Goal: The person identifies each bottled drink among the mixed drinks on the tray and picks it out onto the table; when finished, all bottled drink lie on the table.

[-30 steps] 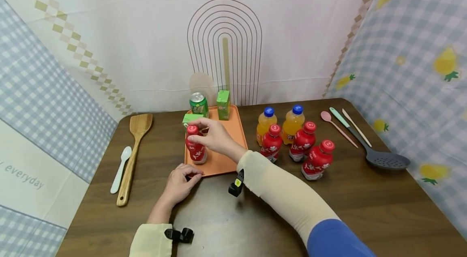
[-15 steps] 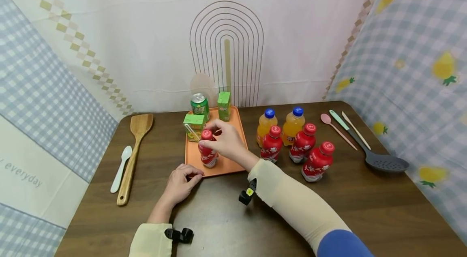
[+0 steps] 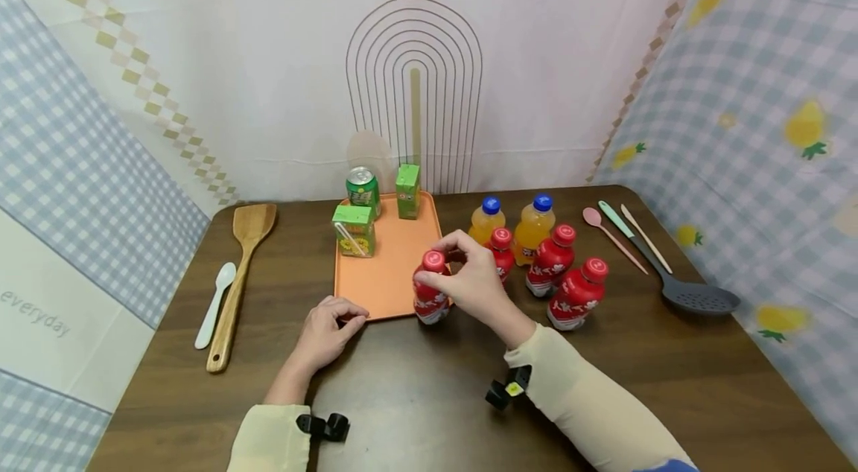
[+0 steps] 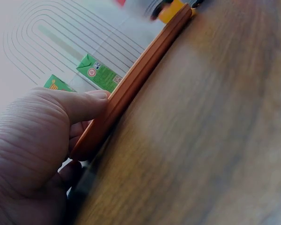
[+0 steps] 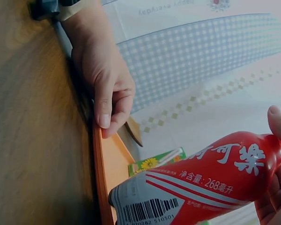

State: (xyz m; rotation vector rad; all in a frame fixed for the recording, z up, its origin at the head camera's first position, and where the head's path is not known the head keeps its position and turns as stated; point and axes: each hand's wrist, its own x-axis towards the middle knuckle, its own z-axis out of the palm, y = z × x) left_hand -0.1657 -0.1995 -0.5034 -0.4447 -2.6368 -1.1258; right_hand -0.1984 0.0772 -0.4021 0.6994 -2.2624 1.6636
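Observation:
My right hand (image 3: 472,280) grips a red bottle (image 3: 430,293) by its neck, just under the red cap, over the front right corner of an orange tray (image 3: 392,278). The right wrist view shows this bottle (image 5: 201,180) tilted in that frame, with white lettering and a barcode low on its label. At the tray's front left corner, my left hand (image 3: 325,334) holds the rim; in the left wrist view its thumb (image 4: 86,105) lies on the edge. On the tray stand a green can (image 3: 363,189), a green drink carton with a straw (image 3: 354,232) and a narrower green carton (image 3: 407,193).
Right of the tray stand two orange drink bottles (image 3: 534,226) with blue caps and several red bottles (image 3: 578,295). Farther right lie a slotted turner (image 3: 700,297), a pink spoon (image 3: 613,239) and a thin stick. A wooden spatula (image 3: 241,278) and white spoon (image 3: 216,306) lie left.
My right hand has carried the red bottle rightward across the tray, from beside the straw carton to the front right corner. The left hand has stayed at the tray's corner.

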